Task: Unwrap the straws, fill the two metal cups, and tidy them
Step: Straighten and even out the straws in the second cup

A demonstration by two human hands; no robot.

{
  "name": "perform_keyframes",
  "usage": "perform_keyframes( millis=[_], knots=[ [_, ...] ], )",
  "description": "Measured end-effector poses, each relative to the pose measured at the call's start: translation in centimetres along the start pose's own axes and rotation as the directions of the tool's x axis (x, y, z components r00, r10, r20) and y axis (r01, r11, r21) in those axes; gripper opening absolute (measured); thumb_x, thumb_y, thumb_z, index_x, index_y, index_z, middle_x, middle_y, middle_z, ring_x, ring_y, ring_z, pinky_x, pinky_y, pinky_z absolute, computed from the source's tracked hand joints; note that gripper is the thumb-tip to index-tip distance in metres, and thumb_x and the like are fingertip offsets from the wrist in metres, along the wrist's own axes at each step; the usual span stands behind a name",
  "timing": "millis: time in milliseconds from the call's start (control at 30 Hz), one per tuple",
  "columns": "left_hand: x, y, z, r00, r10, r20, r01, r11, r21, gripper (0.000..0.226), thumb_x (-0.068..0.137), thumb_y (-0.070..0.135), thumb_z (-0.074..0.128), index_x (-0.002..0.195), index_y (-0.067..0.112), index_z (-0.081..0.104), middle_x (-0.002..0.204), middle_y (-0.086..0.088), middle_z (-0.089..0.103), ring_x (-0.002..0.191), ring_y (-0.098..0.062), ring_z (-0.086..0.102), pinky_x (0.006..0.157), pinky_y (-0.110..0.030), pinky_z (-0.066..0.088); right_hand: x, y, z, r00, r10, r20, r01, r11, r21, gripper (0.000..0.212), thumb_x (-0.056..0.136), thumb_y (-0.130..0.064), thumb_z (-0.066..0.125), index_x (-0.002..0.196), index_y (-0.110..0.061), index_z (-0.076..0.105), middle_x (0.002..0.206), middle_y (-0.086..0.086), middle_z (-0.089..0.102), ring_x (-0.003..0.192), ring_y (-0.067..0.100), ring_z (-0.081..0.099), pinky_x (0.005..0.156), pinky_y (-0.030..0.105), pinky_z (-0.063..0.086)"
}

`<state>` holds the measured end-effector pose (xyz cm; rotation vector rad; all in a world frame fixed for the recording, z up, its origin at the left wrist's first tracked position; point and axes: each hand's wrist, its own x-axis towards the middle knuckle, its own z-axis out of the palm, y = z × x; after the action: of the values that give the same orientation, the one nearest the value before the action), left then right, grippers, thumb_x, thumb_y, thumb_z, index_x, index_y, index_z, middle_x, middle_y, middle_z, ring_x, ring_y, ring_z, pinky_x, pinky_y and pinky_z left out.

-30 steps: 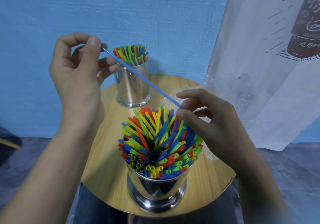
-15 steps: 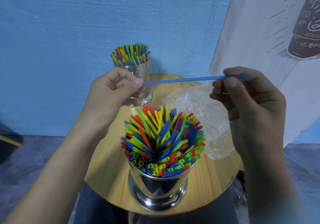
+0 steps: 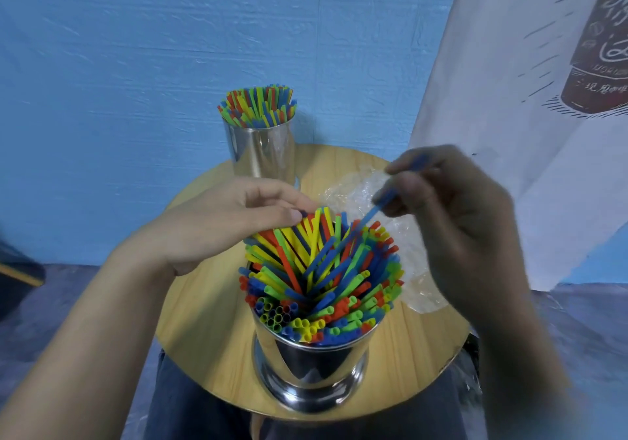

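Blue straw (image 3: 370, 215) pinched in right hand (image 3: 452, 218), tip entering the packed near metal cup (image 3: 312, 365) at tabletop (image 3: 204, 320) 6 o'clock. Left hand (image 3: 231, 225) loosely curled at the cup's 11 o'clock, can't tell if it pinches anything. Risk: tip jams and straw buckles, or neighbours get shoved out.

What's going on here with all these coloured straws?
A person is loading straws into two metal cups. The right hand pinches a blue straw, its tip down among those in the near cup; the left hand rests against the straw tops. The far cup is full; empty wrap lies on the table.
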<state>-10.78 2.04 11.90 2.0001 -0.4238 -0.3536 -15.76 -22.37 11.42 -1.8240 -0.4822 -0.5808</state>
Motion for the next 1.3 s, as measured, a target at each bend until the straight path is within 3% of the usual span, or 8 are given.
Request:
perform_keyframes(
  millis=[200,333,467,633,800,967,1133,1300],
  knots=[
    [-0.3,-0.4,0.6,0.999,-0.022,-0.049,0.02,0.999,-0.042,0.019,0.099,0.026,0.061,0.111,0.029,0.076,0.109,0.008,0.078,0.103,-0.011,0.074,0.097,-0.038,0.054,-0.3,0.6,0.9,0.993,0.089,0.078,-0.079,0.99,-0.121,0.022,0.096,-0.027,0.069,0.109,-0.041,0.056,0.087,-0.018,0.075,0.089,0.009,0.073,0.079,0.026,0.058],
    [-0.6,-0.5,1.4,0.997,-0.036,-0.075,0.03,0.996,-0.082,0.023,0.103,0.026,0.055,0.112,0.027,0.076,0.107,0.004,0.079,0.099,-0.017,0.076,0.094,-0.043,0.057,0.0,1.3,0.8,0.975,0.133,0.178,-0.087,0.965,-0.246,0.009,0.096,-0.04,0.064,0.097,-0.038,0.072,0.101,-0.021,0.073,0.102,0.006,0.068,0.081,0.04,0.059],
    [-0.9,-0.5,1.7,0.997,-0.075,-0.034,0.07,0.992,-0.109,0.028,0.107,0.026,0.048,0.116,0.028,0.075,0.109,0.004,0.079,0.101,-0.016,0.076,0.094,-0.039,0.056,0.4,1.3,0.1,0.908,0.229,0.35,-0.189,0.971,-0.146,0.024,0.096,-0.056,0.061,0.102,-0.04,0.079,0.124,-0.027,0.068,0.118,-0.001,0.063,0.089,0.03,0.058],
    [-1.1,-0.3,1.9,0.993,-0.088,-0.083,0.082,0.994,-0.073,0.031,0.109,0.029,0.045,0.113,0.035,0.075,0.105,0.012,0.079,0.096,-0.008,0.076,0.094,-0.035,0.056,0.1,1.6,-0.8,0.932,0.251,0.26,-0.219,0.965,-0.148,0.028,0.09,-0.054,0.054,0.112,-0.045,0.07,0.109,-0.026,0.071,0.108,-0.004,0.065,0.081,0.016,0.055],
    [-0.9,-0.6,1.7,0.963,-0.082,-0.256,0.095,0.995,0.038,0.033,0.109,0.03,0.043,0.105,0.04,0.075,0.102,0.014,0.077,0.096,-0.007,0.073,0.094,-0.044,0.058,-0.2,2.4,-1.0,0.89,0.354,0.288,-0.311,0.933,-0.183,0.044,0.089,-0.071,0.057,0.12,-0.042,0.065,0.111,-0.023,0.069,0.107,0.001,0.067,0.082,0.028,0.058],
    [-2.0,-0.4,1.0,0.979,-0.107,-0.174,0.125,0.988,0.096,0.023,0.104,0.035,0.049,0.111,0.049,0.066,0.107,0.02,0.07,0.097,-0.005,0.068,0.06,-0.031,0.061,-0.1,2.0,-1.1,0.872,0.366,0.325,-0.371,0.927,-0.051,0.044,0.088,-0.056,0.054,0.118,-0.027,0.069,0.104,-0.013,0.075,0.101,0.007,0.072,0.08,0.027,0.061],
    [-1.8,0.0,0.1,0.994,-0.081,-0.067,0.09,0.987,0.136,0.056,0.071,0.074,0.072,0.124,0.059,0.06,0.12,0.026,0.066,0.106,0.003,0.068,0.092,-0.034,0.059,0.1,1.6,-0.7,0.848,0.354,0.396,-0.408,0.911,0.06,0.04,0.093,-0.043,0.05,0.118,-0.019,0.069,0.105,-0.008,0.076,0.1,0.008,0.073,0.079,0.019,0.058],
    [0.0,1.1,1.2,1.0,-0.017,0.017,0.014,0.991,0.13,0.027,0.084,0.044,0.078,0.11,0.035,0.074,0.105,0.012,0.076,0.091,-0.006,0.074,0.082,-0.034,0.062,0.7,1.7,0.0,0.823,0.33,0.463,-0.4,0.915,0.057,0.031,0.099,-0.033,0.052,0.119,-0.017,0.07,0.108,-0.003,0.077,0.102,0.015,0.074,0.089,0.029,0.06]
  ],
)
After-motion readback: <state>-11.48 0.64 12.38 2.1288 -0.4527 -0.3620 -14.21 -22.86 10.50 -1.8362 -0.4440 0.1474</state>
